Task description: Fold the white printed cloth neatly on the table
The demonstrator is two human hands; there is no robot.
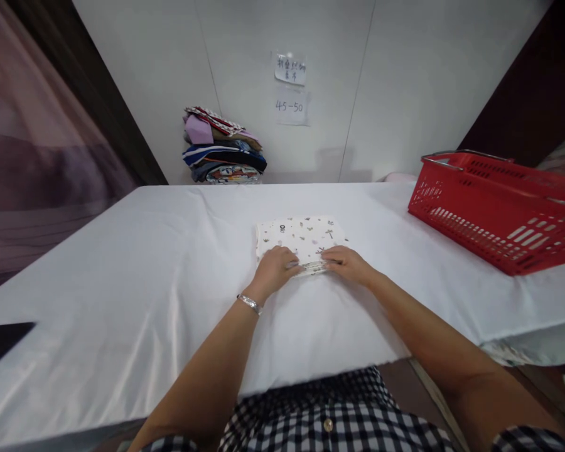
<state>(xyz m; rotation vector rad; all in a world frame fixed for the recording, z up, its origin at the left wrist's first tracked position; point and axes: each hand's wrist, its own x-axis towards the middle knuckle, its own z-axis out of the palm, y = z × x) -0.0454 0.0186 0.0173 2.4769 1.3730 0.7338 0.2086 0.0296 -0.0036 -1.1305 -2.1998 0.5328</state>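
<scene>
Hands, left and right, press flat on the near edge of a folded cloth, gripping nothing; right of them the basket hides its contents.

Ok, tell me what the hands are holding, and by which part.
Both the left hand and right hand rest on the folded printed cloth, at its near edge.
</scene>
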